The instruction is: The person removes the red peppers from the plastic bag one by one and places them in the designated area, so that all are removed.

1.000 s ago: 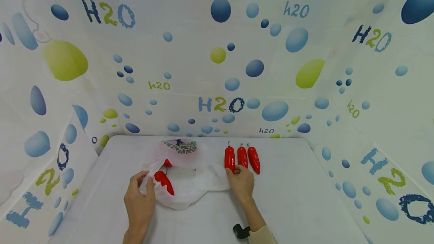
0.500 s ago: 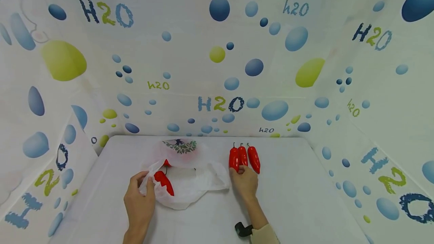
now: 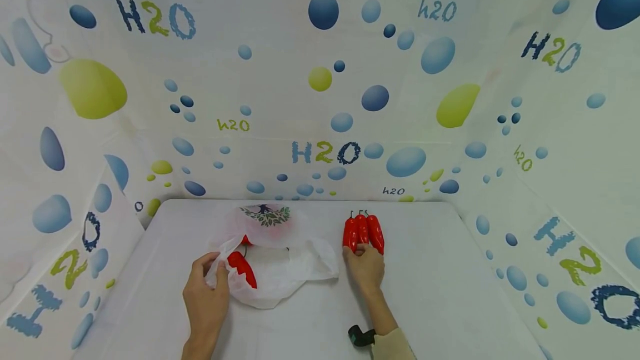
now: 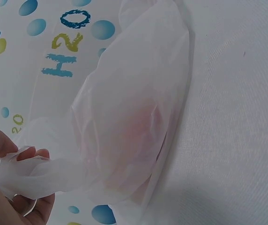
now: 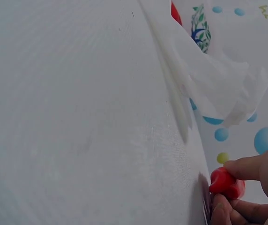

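My left hand [image 3: 206, 293] grips the gathered edge of a white plastic bag [image 3: 277, 288]. A red pepper [image 3: 244, 272] shows through the bag's mouth, and a bit of red shows above it. In the left wrist view, fingers and thumb pinch the thin film of the bag [image 4: 124, 93]. To the right of the bag, my right hand [image 3: 368, 268] holds the lower end of the leftmost red pepper [image 3: 349, 233]. A middle pepper [image 3: 361, 228] and a right pepper [image 3: 376, 232] lie close against it. In the right wrist view, thumb and fingers pinch a pepper's red tip [image 5: 225, 183].
A white cloth-covered table [image 3: 440, 282] lies under everything. Behind it hangs a curtain [image 3: 280, 71] printed with blue and green drops. A black wrist device [image 3: 360, 336] sits at the right wrist, beside a beige sleeve [image 3: 394, 346].
My right hand has slid right with the leftmost pepper, closing the gap to the middle one. The middle pepper has shifted right towards the third. My left hand and the bag have stayed put.
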Action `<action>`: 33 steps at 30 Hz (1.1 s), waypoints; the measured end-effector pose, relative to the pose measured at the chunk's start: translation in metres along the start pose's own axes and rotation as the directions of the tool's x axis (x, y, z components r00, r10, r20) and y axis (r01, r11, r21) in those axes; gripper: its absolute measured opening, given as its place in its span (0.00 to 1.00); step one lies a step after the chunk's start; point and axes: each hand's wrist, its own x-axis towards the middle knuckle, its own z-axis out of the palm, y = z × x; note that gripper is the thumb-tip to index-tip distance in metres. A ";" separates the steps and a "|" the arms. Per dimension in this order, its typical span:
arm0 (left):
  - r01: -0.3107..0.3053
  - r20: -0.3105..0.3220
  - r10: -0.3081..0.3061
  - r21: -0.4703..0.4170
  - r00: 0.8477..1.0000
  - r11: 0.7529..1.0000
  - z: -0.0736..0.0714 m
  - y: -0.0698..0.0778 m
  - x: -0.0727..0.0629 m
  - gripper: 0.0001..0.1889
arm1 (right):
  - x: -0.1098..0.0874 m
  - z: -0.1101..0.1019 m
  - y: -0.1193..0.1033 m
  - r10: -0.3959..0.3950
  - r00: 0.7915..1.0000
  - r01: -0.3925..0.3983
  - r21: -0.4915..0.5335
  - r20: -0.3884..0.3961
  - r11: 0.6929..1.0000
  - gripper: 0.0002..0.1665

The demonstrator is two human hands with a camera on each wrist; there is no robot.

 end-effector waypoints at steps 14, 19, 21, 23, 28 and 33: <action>0.025 0.016 -0.025 0.001 1.000 1.000 -0.001 0.002 0.000 0.16 | 0.005 -0.005 0.011 0.058 0.998 -0.057 0.026 -0.034 0.998 0.20; 0.038 0.018 -0.038 0.012 0.999 0.999 -0.001 0.003 0.000 0.16 | 0.007 -0.009 0.013 0.073 0.995 -0.069 0.061 -0.067 0.996 0.19; 0.040 0.018 -0.041 0.016 0.999 0.999 -0.001 0.003 -0.001 0.16 | 0.008 -0.010 0.015 0.072 0.995 -0.067 0.072 -0.070 0.995 0.19; 0.042 0.018 -0.043 0.018 0.999 0.999 -0.001 0.003 -0.001 0.16 | 0.009 -0.011 0.017 0.073 0.995 -0.068 0.077 -0.065 0.995 0.20; 0.043 0.018 -0.044 0.021 0.999 0.999 0.000 0.003 -0.002 0.16 | 0.012 -0.014 0.022 0.098 0.994 -0.093 0.112 -0.046 0.989 0.22; 0.044 0.021 -0.045 0.024 0.999 0.999 0.001 0.002 -0.002 0.16 | 0.014 -0.017 0.025 0.112 0.992 -0.102 0.140 -0.060 0.985 0.21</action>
